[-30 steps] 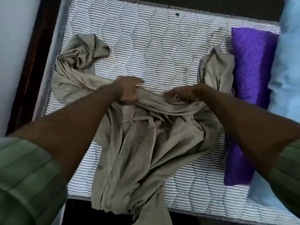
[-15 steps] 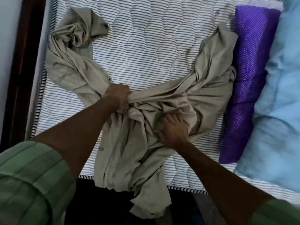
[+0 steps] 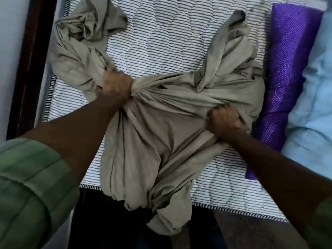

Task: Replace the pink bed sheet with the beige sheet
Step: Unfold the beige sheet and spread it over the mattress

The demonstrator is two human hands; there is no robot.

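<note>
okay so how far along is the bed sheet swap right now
Done: no pink sheet in view; the striped mattress lies bare. In hand: the left hand and right hand both grip the bunched beige sheet. Left: spreading it flat; one end hangs off the near edge, and the purple pillow sits beside it.

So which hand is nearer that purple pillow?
The right hand, gripping the beige sheet just beside the purple pillow. The left hand is across the mattress.

Dim, flat, cool light; soft overall blur; wide-angle bending at the edges.
</note>
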